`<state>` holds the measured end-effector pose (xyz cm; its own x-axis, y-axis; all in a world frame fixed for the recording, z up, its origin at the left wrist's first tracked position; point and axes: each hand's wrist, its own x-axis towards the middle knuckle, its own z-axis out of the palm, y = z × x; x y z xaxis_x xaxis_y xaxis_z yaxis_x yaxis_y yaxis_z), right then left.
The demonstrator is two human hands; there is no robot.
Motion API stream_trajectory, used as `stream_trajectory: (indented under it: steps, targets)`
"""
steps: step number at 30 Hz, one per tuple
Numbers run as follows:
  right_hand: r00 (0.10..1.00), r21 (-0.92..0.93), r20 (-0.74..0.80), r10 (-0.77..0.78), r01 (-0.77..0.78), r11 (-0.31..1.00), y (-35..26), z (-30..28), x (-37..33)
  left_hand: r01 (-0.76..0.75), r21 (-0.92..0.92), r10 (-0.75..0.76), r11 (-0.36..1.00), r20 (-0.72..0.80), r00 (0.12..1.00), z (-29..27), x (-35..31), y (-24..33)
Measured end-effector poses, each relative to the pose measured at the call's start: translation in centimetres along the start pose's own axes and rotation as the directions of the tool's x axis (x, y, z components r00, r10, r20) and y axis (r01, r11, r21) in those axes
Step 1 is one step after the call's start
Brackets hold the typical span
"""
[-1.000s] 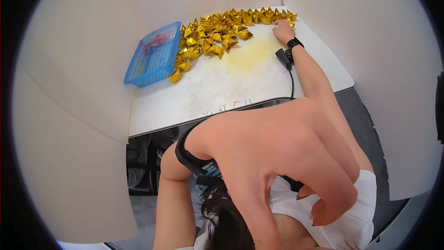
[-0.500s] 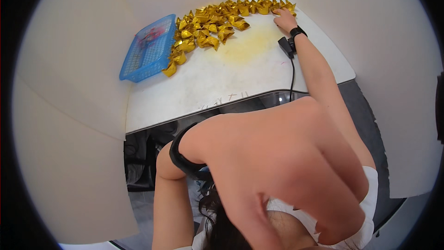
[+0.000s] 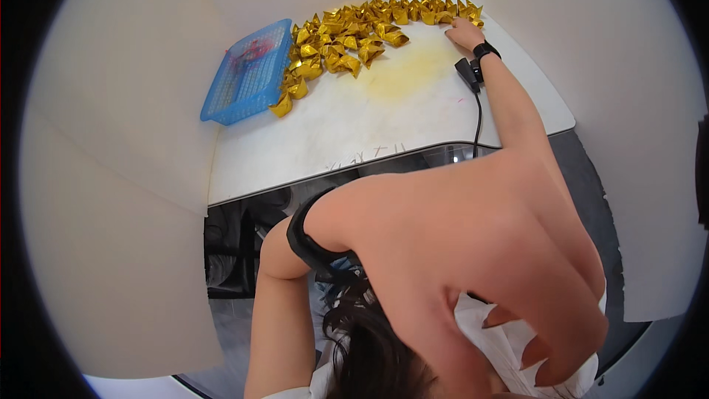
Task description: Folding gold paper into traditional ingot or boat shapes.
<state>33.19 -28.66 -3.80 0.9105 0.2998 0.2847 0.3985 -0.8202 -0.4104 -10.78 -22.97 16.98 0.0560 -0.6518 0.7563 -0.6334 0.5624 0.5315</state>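
Note:
Many folded gold paper ingots point(image 3: 347, 33) stand in rows along the far side of a white table point(image 3: 310, 148). My right hand point(image 3: 465, 33), a black band round its wrist, is at the right end of the back row. Its fingers are bent around a gold paper ingot point(image 3: 476, 21) there, partly hidden by the hand. My left hand point(image 3: 473, 244), also with a black wrist band, looms large close to the camera. Its fingers curl downward, apart from the thumb, and nothing shows between them.
A blue plastic basket point(image 3: 251, 74) with something pink inside stands at the far left, touching the ingots. A black plug-like piece point(image 3: 467, 74) with a cable hangs by my right wrist over the table's front edge. Pale partition walls point(image 3: 111, 177) enclose the table. Dark hair point(image 3: 362, 332) shows below.
The whole view has shifted slightly, so the table sits a little further right. My left hand's fingers have moved down and spread more. My right hand stays at the row's right end.

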Motion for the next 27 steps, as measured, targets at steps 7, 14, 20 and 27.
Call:
stream_trajectory:
  steps: [7,14,20,27]
  targets:
    - [0.997,0.311,0.073,0.007,-0.03,0.95,-0.5,-1.7,-2.4,-0.156,-0.141,0.132,0.978,-0.167,0.977,-0.5,-1.3,-0.6]
    - [0.968,0.588,0.243,0.07,-0.205,0.782,-2.4,-4.3,-4.1,-0.087,-0.113,0.081,0.99,-0.056,0.995,-1.9,-2.3,1.3]
    - [0.959,0.616,0.213,-0.19,0.019,0.788,-8.4,-5.2,-5.9,0.516,0.099,-0.485,0.851,-0.229,0.844,-5.2,-5.9,-0.1]
    - [0.897,0.271,-0.069,-0.437,0.438,0.857,-15.0,-3.3,-7.2,0.957,0.257,-0.101,-0.137,-0.964,0.245,-14.7,-15.8,-3.2]
